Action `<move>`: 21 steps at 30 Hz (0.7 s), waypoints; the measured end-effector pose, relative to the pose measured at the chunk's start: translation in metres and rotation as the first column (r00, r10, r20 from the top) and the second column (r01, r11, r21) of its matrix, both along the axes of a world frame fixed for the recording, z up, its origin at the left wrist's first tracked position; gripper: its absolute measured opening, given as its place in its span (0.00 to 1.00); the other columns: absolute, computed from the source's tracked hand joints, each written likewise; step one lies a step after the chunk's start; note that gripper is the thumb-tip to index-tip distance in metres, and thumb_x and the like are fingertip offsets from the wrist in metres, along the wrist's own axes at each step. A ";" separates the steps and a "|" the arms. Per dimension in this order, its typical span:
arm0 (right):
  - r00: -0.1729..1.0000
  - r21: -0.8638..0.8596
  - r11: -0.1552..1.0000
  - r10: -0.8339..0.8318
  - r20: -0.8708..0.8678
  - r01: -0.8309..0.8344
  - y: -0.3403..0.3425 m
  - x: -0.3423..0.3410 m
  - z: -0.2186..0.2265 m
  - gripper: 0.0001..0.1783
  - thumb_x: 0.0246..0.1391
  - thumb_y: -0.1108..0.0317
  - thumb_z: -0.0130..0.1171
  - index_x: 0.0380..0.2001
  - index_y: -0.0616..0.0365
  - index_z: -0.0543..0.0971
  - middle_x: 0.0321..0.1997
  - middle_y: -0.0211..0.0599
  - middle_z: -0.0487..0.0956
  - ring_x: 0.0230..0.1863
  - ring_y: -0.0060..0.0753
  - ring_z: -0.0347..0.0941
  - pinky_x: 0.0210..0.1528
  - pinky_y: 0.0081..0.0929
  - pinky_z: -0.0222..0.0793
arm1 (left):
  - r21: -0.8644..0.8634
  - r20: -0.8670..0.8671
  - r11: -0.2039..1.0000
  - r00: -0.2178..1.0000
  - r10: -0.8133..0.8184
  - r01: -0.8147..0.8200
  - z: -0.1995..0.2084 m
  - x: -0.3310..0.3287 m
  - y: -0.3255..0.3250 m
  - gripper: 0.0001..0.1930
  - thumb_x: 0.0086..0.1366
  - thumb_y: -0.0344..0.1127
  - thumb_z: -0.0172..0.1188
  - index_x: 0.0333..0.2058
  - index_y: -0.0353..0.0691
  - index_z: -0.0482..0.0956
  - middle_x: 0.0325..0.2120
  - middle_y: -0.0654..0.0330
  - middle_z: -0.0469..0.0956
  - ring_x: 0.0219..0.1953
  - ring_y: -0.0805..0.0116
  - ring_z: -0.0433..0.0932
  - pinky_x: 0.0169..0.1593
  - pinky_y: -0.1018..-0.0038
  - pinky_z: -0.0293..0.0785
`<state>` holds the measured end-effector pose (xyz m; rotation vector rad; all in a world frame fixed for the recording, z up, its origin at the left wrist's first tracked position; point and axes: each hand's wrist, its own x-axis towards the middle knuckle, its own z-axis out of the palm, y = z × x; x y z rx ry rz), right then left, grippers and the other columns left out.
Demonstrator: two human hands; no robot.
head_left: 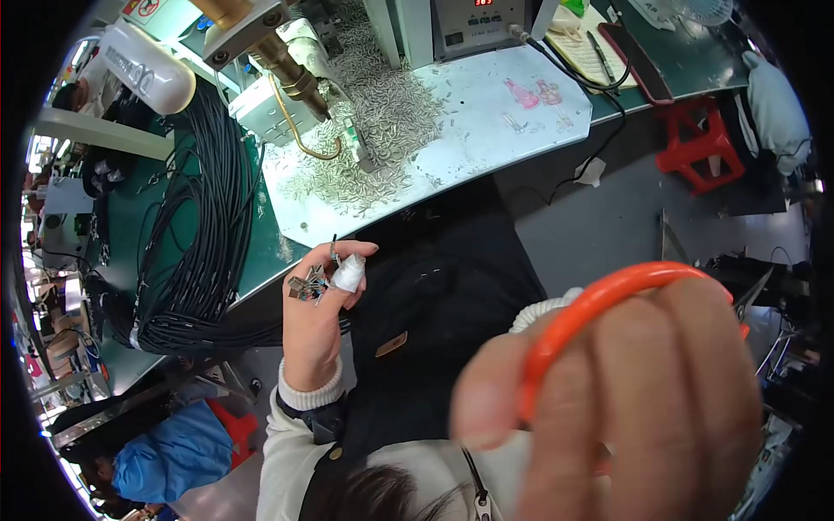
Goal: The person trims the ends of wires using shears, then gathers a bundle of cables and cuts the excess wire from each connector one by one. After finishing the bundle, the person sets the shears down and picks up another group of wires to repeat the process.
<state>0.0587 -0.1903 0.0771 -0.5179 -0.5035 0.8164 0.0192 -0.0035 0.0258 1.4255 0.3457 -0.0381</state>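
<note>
The room was a busy workshop with a smooth grey floor point(582, 227), where a red plastic stool point(699, 148) stood at the far right and a person in blue clothing point(174, 460) was visible at the near left. A green tabletop point(126, 204) ran along the left, bearing a thick, looped coil of glossy black cables point(208, 191). Farther off lay a flat, pale worktop plate with clipped corners point(486, 122), its left half strewn with countless small silvery metal pieces point(404, 113), heaped like coarse grit. Over them stood a machine with a ridged, brass-coloured cylindrical head point(291, 74); a grey box with a red lit display point(482, 30) stood beyond the plate. At the far right were an open notebook with cream pages point(569, 48) and a flat, dark red rectangular case point(637, 65).

Nearer, in front of a matte black apron point(434, 295), the left hand point(313, 326) was curled, clasping a crumpled white wrapped bundle point(349, 273) with angular metal connector pieces point(307, 285) clustered beside it. The right hand point(643, 391), blurred and very near, had its fingers bent closely together around a smooth, curved orange-red loop handle point(556, 339).
</note>
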 end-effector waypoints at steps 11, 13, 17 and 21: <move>0.621 -0.103 0.821 0.336 -0.708 -0.562 -0.033 -0.019 -0.034 0.12 0.50 0.63 0.44 0.30 0.61 0.71 0.31 0.38 0.73 0.31 0.31 0.71 0.40 0.28 0.66 | -0.084 0.032 0.996 0.999 -0.008 0.010 -0.009 -0.002 0.000 0.09 0.54 0.28 0.54 0.35 0.31 0.73 0.17 0.66 0.66 0.18 0.83 0.58 0.22 0.87 0.51; 0.494 -0.053 0.772 0.351 -0.795 -0.633 -0.005 -0.032 -0.042 0.12 0.49 0.62 0.43 0.30 0.59 0.71 0.32 0.36 0.73 0.30 0.30 0.71 0.40 0.28 0.66 | -0.088 0.040 0.996 0.999 -0.017 0.020 -0.010 -0.002 0.002 0.10 0.54 0.28 0.54 0.35 0.30 0.73 0.17 0.65 0.66 0.18 0.82 0.58 0.21 0.87 0.50; 0.179 0.102 0.659 0.345 -0.921 -0.746 -0.032 -0.059 -0.055 0.12 0.48 0.62 0.43 0.30 0.57 0.70 0.32 0.31 0.72 0.29 0.27 0.70 0.38 0.28 0.65 | -0.057 0.008 0.998 1.000 0.008 -0.008 -0.014 -0.009 0.000 0.10 0.54 0.28 0.54 0.35 0.30 0.72 0.17 0.65 0.66 0.18 0.82 0.58 0.21 0.87 0.50; -0.044 0.225 0.638 0.286 -0.957 -0.736 -0.014 -0.024 -0.075 0.11 0.47 0.61 0.42 0.30 0.55 0.70 0.33 0.28 0.72 0.27 0.25 0.69 0.38 0.28 0.65 | -0.066 0.021 0.998 1.000 -0.005 0.007 -0.017 -0.001 -0.003 0.10 0.54 0.28 0.54 0.35 0.30 0.71 0.17 0.65 0.64 0.17 0.82 0.57 0.20 0.86 0.50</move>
